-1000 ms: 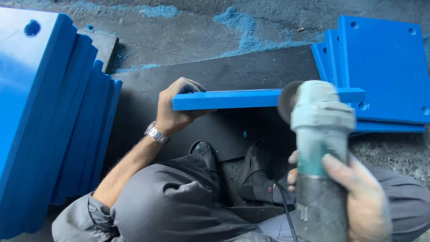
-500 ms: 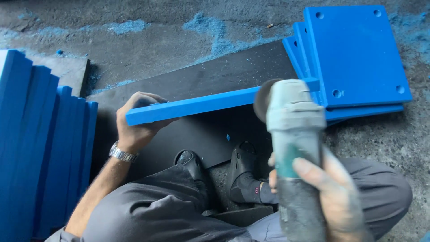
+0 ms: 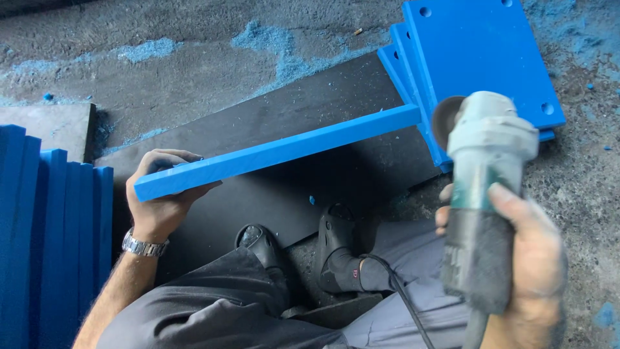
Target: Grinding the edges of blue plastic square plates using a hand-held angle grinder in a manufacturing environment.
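From the head view, the left hand (image 3: 161, 200) is wrapped tight around one end of a long blue plate (image 3: 278, 153), held up on its thin edge. The plate stands over a black mat (image 3: 303, 110) on the gray floor (image 3: 194, 71). Its far end reaches a flat pile of blue plates (image 3: 484, 58). The right hand (image 3: 523, 258) grips a green grinder (image 3: 487, 187) firmly, with its round disc (image 3: 444, 119) just beside the far end of the plate.

To do this well, I think the plate should be held very steady, and the disc should touch the edge lightly. Fingers should stay far from the disc, and so should the black cord (image 3: 400, 297).

More blue plates (image 3: 51, 239) stand on edge at the left, and black shoes (image 3: 339, 245) rest below.

Compared with half a second ago, the grinder sits further right and lower in the picture. The plate now slants more steeply.
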